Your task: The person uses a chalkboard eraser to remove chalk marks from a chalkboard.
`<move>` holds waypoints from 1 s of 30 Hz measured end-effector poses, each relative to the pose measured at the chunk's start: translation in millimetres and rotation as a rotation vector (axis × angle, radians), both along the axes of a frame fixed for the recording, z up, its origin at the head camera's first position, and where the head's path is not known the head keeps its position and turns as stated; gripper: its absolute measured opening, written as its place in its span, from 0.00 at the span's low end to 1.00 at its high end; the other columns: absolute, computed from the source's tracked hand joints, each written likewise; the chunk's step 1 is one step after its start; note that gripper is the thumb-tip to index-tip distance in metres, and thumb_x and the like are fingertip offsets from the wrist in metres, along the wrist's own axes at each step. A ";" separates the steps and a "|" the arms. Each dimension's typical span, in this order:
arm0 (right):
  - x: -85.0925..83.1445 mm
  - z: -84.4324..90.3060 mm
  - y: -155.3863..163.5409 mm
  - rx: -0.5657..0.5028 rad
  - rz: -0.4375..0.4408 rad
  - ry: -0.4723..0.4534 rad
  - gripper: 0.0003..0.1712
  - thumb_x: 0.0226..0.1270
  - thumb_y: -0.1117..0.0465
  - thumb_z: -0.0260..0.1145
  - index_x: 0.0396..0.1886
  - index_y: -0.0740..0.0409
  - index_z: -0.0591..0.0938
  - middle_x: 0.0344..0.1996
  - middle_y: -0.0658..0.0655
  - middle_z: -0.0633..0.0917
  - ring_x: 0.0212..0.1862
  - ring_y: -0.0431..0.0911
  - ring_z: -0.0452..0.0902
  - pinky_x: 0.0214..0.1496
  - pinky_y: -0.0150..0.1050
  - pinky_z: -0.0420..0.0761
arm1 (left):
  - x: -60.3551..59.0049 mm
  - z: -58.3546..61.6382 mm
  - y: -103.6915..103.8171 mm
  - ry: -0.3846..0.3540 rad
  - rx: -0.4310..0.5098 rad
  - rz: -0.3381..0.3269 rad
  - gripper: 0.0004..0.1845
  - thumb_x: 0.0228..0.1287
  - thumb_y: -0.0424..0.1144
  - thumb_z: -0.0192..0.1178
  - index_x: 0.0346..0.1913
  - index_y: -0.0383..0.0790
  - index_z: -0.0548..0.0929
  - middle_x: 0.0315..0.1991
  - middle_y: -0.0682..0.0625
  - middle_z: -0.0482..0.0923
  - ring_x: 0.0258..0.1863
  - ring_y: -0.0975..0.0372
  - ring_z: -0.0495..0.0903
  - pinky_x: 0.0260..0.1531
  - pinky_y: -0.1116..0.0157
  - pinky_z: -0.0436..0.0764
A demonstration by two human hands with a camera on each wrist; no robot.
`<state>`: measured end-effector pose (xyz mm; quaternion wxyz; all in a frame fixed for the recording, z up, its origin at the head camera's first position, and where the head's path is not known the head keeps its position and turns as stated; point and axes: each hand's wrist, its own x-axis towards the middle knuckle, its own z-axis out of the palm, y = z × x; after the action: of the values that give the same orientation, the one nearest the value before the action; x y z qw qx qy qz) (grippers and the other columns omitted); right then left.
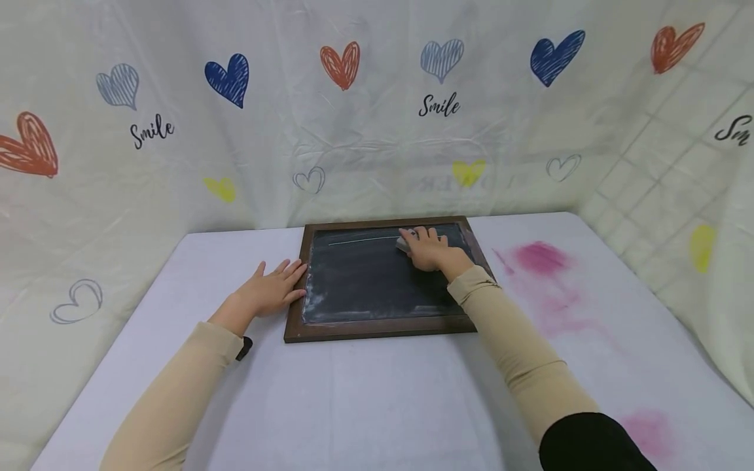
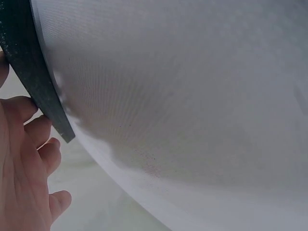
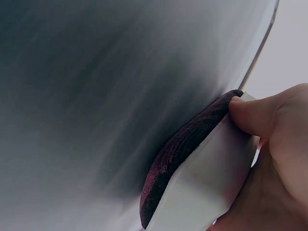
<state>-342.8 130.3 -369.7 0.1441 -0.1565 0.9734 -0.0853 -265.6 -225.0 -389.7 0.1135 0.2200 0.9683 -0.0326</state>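
Observation:
A chalkboard (image 1: pixel 377 281) in a brown wooden frame lies on the white-covered table, with a thin white chalk line along its upper part and chalk smears near its edges. My right hand (image 1: pixel 429 250) grips a chalkboard eraser (image 3: pixel 197 183) near the upper right of the board. In the right wrist view the eraser has a white back and a dark purple pad, which meets the board's surface. My left hand (image 1: pixel 272 288) rests at the left side of the frame, its spread fingers touching the frame edge (image 2: pixel 36 72).
Pink stains (image 1: pixel 540 258) mark the white tablecloth (image 1: pixel 353 399) right of the board. Behind the table hangs a pale curtain (image 1: pixel 377 131) printed with hearts and the word Smile. A dark band (image 1: pixel 589 441) covers part of the right sleeve.

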 end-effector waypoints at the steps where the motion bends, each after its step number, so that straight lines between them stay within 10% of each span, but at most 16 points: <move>1: 0.4 0.6 6.2 0.001 -0.006 -0.002 0.37 0.86 0.56 0.47 0.86 0.48 0.45 0.80 0.67 0.47 0.78 0.65 0.44 0.73 0.63 0.54 | -0.2 0.3 0.1 -0.001 0.000 0.000 0.37 0.83 0.56 0.41 0.83 0.37 0.51 0.82 0.39 0.49 0.80 0.45 0.49 0.72 0.33 0.43; 13: 5.3 5.9 51.6 0.002 -0.035 -0.001 0.37 0.86 0.57 0.47 0.85 0.54 0.45 0.78 0.71 0.48 0.76 0.69 0.46 0.71 0.67 0.55 | 0.1 0.7 0.2 -0.006 0.002 0.002 0.37 0.84 0.56 0.41 0.82 0.36 0.51 0.81 0.38 0.49 0.80 0.44 0.49 0.72 0.33 0.43; 30: -0.6 3.0 27.9 -0.015 -0.048 -0.013 0.36 0.86 0.58 0.47 0.85 0.53 0.46 0.79 0.70 0.45 0.78 0.69 0.38 0.74 0.69 0.46 | -0.4 0.4 -0.2 -0.005 -0.005 -0.004 0.37 0.83 0.56 0.42 0.82 0.36 0.51 0.82 0.39 0.49 0.80 0.44 0.49 0.72 0.33 0.44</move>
<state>-343.4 158.2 -366.7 0.1471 -0.1338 0.9752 -0.0970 -266.0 -225.2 -389.2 0.1165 0.2216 0.9675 -0.0347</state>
